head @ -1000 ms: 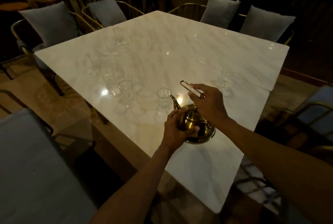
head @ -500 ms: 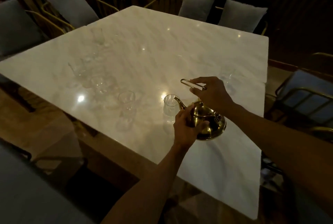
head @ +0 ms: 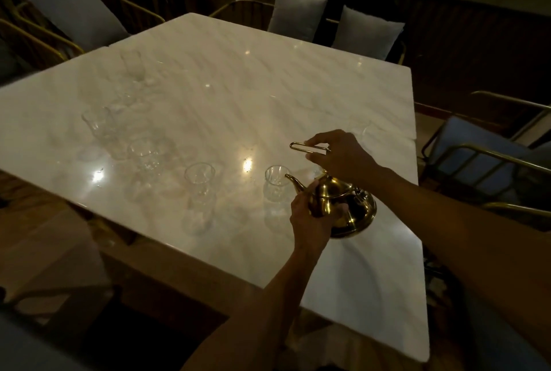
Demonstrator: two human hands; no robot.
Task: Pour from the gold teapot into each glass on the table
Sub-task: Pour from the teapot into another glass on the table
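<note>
The gold teapot [head: 348, 206] stands on the white marble table [head: 238, 87] near its right front edge. My right hand [head: 340, 153] grips the wire handle above the pot. My left hand [head: 310, 218] cups the pot's near side, just below the spout. The spout tip sits at the rim of a clear glass [head: 275, 182]. A second glass [head: 199, 178] stands to its left, and several more glasses [head: 140, 153] trail off toward the far left. One further glass [head: 359, 132] is partly hidden behind my right hand.
Gold-framed chairs with grey cushions [head: 295, 13] ring the table at the back and left. A blue-seated chair [head: 483, 150] stands close to the right edge. Bright light reflections [head: 247, 165] lie on the marble near the glasses.
The view has swung left and nearer. The teapot's spout has stayed at the nearest glass, and both hands keep the same hold on the pot.
</note>
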